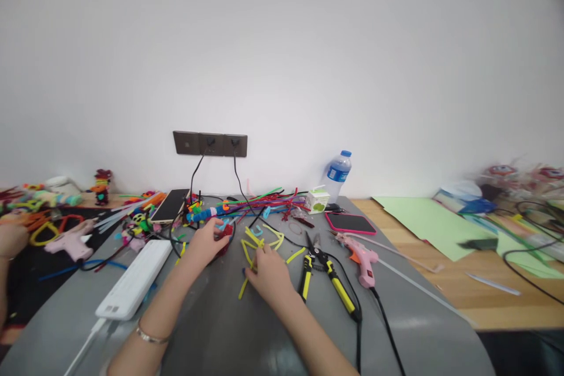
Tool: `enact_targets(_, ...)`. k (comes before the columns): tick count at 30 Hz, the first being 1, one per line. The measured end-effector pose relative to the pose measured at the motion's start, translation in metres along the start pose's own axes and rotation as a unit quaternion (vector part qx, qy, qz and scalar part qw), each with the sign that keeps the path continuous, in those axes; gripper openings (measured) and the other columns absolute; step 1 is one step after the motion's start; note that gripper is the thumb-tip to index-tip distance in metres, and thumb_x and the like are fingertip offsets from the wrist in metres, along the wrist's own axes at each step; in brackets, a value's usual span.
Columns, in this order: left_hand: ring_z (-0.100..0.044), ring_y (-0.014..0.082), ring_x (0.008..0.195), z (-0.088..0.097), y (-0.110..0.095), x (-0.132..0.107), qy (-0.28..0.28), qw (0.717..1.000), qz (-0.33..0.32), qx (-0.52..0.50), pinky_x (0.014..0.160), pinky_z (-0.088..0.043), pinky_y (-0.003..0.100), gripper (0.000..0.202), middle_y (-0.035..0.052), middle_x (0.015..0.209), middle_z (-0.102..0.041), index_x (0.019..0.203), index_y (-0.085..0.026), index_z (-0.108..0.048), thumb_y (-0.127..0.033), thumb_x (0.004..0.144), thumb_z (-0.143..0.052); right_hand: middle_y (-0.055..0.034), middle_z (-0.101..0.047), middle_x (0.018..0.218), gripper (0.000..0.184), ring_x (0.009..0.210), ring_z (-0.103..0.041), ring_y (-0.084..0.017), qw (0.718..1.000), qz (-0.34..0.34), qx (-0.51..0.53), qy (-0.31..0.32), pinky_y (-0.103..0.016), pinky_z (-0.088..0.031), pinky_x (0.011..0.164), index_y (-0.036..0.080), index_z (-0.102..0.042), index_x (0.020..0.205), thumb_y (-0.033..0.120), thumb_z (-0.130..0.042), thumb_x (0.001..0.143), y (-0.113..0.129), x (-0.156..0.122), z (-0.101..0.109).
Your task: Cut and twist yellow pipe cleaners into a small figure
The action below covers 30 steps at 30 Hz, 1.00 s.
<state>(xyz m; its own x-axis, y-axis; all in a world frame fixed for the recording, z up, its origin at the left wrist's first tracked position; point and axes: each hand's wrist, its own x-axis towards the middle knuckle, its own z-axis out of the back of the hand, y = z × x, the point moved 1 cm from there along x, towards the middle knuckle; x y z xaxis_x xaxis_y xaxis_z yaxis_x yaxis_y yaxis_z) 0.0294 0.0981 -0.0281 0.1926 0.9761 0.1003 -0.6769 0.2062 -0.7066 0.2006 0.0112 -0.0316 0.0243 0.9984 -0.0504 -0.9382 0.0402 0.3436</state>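
Note:
My left hand (203,247) reaches over the grey table mat, fingers curled at a small dark red piece (226,231) whose kind I cannot make out. Under the fingers of my right hand (269,273) lie several bent yellow pipe cleaners (275,238), and the fingertips are closed on one of them. A straight end of yellow pipe cleaner (295,255) points out to the right. Just right of that hand, yellow-and-black cutters (314,254) rest with their blades apart. Behind both hands is a pile of coloured pipe cleaners (268,204).
A white power strip (136,279) lies left of my left arm. To the right are a pink glue gun (365,259) with its cord, a phone (351,223) and a water bottle (339,175). At the far left is another person's hand (12,239) near a second glue gun (73,243).

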Motion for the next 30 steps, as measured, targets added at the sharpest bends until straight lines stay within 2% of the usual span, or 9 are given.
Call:
enact_targets(4,-0.069,0.0228,0.077,-0.012,-0.004,0.009,0.029,0.992,-0.025,-0.118,0.070,-0.053,0.033,0.029,0.0077,0.087,-0.073,0.096,-0.019,-0.058,-0.030,0.070,-0.061,-0.0169,-0.065,0.107,0.018,0.101,-0.060,-0.029,1.000,-0.002,0.004,0.029,-0.037,-0.046,0.080,0.014,-0.065,0.094,0.015,-0.052,0.082,-0.005,0.006,0.008)
enact_targets(8,-0.068,0.0243,0.088,-0.022,-0.004,0.019,0.036,0.974,-0.044,-0.219,0.079,-0.054,0.037,0.031,0.0105,0.094,-0.071,0.096,-0.017,-0.058,-0.028,0.068,-0.062,-0.0229,-0.060,0.114,0.034,0.109,-0.055,-0.037,0.999,-0.022,-0.043,0.014,-0.045,-0.046,0.083,0.009,-0.062,0.110,0.017,-0.056,0.078,0.011,0.003,0.005)
enact_targets(11,-0.067,0.0254,0.096,-0.031,-0.003,0.032,0.048,0.954,-0.053,-0.292,0.085,-0.053,0.040,0.035,0.0119,0.101,-0.071,0.098,-0.015,-0.058,-0.027,0.066,-0.064,-0.0245,-0.059,0.114,0.039,0.108,-0.055,-0.037,0.998,-0.025,-0.066,-0.002,-0.047,-0.047,0.084,0.006,-0.061,0.112,0.015,-0.058,0.074,0.023,0.008,-0.001)
enact_targets(16,-0.065,0.0257,0.105,-0.045,-0.008,0.062,0.065,0.941,-0.061,-0.327,0.094,-0.050,0.042,0.039,0.0136,0.110,-0.070,0.105,-0.013,-0.061,-0.024,0.067,-0.064,-0.0238,-0.062,0.110,0.036,0.105,-0.060,-0.035,0.997,-0.040,-0.066,0.011,-0.045,-0.047,0.083,0.007,-0.061,0.111,0.011,-0.057,0.075,0.023,0.025,-0.001)
enact_targets(20,-0.064,0.0248,0.108,-0.050,-0.015,0.080,0.070,0.936,-0.096,-0.331,0.097,-0.049,0.041,0.043,0.0132,0.115,-0.069,0.112,-0.014,-0.061,-0.029,0.072,-0.061,-0.0215,-0.066,0.105,0.030,0.102,-0.062,-0.034,0.997,-0.048,-0.052,0.007,-0.042,-0.046,0.081,0.010,-0.062,0.106,0.010,-0.053,0.076,0.004,0.036,0.008)
enact_targets(23,-0.065,0.0247,0.105,-0.050,-0.016,0.084,0.072,0.941,-0.108,-0.312,0.092,-0.052,0.039,0.047,0.0130,0.115,-0.069,0.118,-0.013,-0.059,-0.032,0.074,-0.059,-0.0136,-0.069,0.088,0.015,0.086,-0.065,-0.027,0.998,-0.047,0.020,0.023,-0.033,-0.044,0.070,0.014,-0.061,0.088,0.011,-0.054,0.074,-0.021,0.047,0.022)
enact_targets(26,-0.067,0.0232,0.095,-0.047,-0.017,0.083,0.064,0.952,-0.121,-0.275,0.084,-0.054,0.036,0.048,0.0113,0.108,-0.070,0.119,-0.014,-0.059,-0.032,0.075,-0.058,-0.0015,-0.062,0.069,0.007,0.066,-0.057,-0.017,0.985,-0.026,0.169,0.026,-0.025,-0.038,0.058,0.019,-0.051,0.071,0.012,-0.054,0.072,-0.043,0.064,0.039)
enact_targets(28,-0.067,0.0219,0.088,-0.046,-0.018,0.081,0.057,0.958,-0.126,-0.252,0.077,-0.055,0.033,0.047,0.0100,0.104,-0.070,0.118,-0.015,-0.060,-0.032,0.075,-0.058,0.0019,-0.056,0.065,0.011,0.061,-0.052,-0.014,0.963,-0.023,0.268,-0.028,-0.023,-0.037,0.057,0.021,-0.043,0.067,0.015,-0.051,0.073,-0.048,0.076,0.048)
enact_targets(30,-0.066,0.0206,0.083,-0.045,-0.017,0.080,0.047,0.964,-0.124,-0.230,0.071,-0.054,0.030,0.044,0.0088,0.100,-0.070,0.117,-0.016,-0.061,-0.031,0.075,-0.058,0.0026,-0.054,0.065,0.011,0.060,-0.051,-0.014,0.922,-0.012,0.370,-0.109,-0.024,-0.039,0.058,0.022,-0.039,0.069,0.019,-0.047,0.075,-0.042,0.088,0.051)
